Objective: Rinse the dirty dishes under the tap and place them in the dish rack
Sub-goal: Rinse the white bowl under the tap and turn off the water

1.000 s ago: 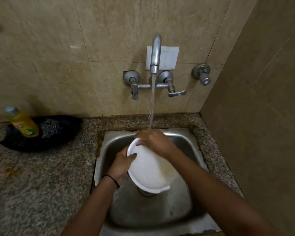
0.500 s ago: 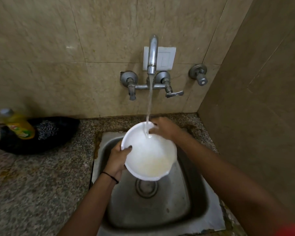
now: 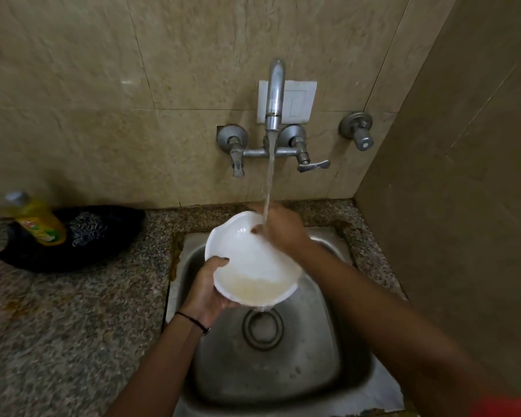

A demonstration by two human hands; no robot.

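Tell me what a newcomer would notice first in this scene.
The white bowl draws the eye: tilted over the sink, murky water pooled at its low edge, the left hand gripping it, the right hand curled over its far rim. Above, the wall tap runs a stream onto that hand. A yellow bottle sits on the counter at left.

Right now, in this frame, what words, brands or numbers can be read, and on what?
Nothing reads clearly.
Label on the yellow bottle: red and green print, too blurred to read.
Mark on the left tap handle: too small to read.
The white bowl and wall plate show no writing.
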